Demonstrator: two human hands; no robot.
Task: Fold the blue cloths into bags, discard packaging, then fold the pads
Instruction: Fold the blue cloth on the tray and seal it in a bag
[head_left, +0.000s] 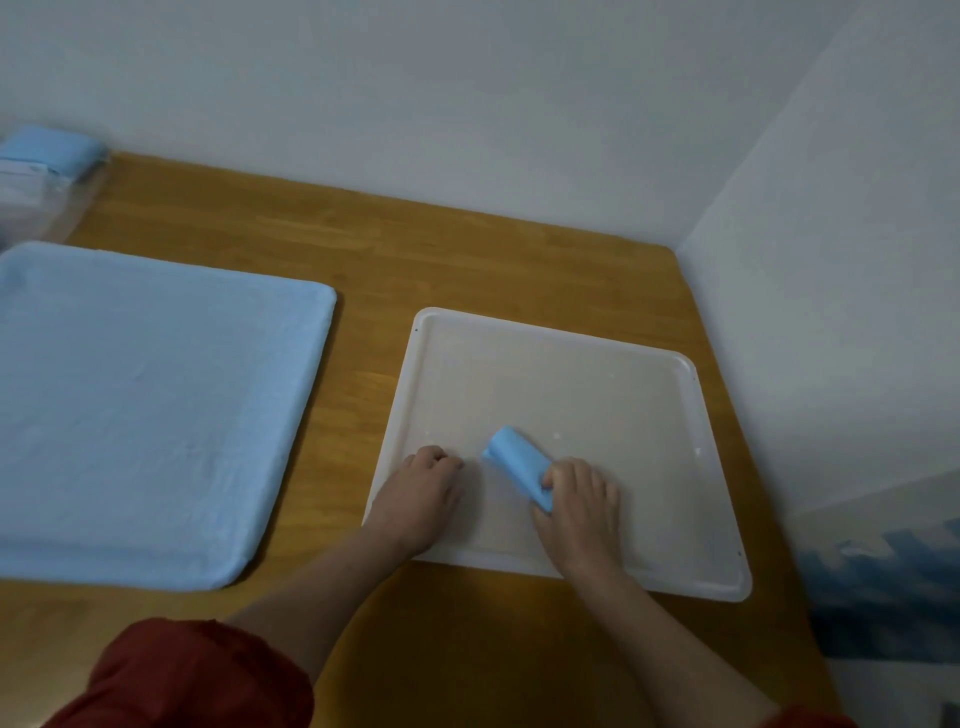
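Blue folded cloth is lying on the white tray, the right grip pinching its near end; just left, the left grip is resting curled, holding nothing visible.

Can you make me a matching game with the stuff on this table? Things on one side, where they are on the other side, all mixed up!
Things:
1. folded blue cloth
2. white tray
3. big blue pad
4. clear packet

Places:
A. far left corner of the table
B. spread flat on the left side
C. pinched in the right hand
D. on the right side, under the cloth

Pairs: 1-C, 2-D, 3-B, 4-A.
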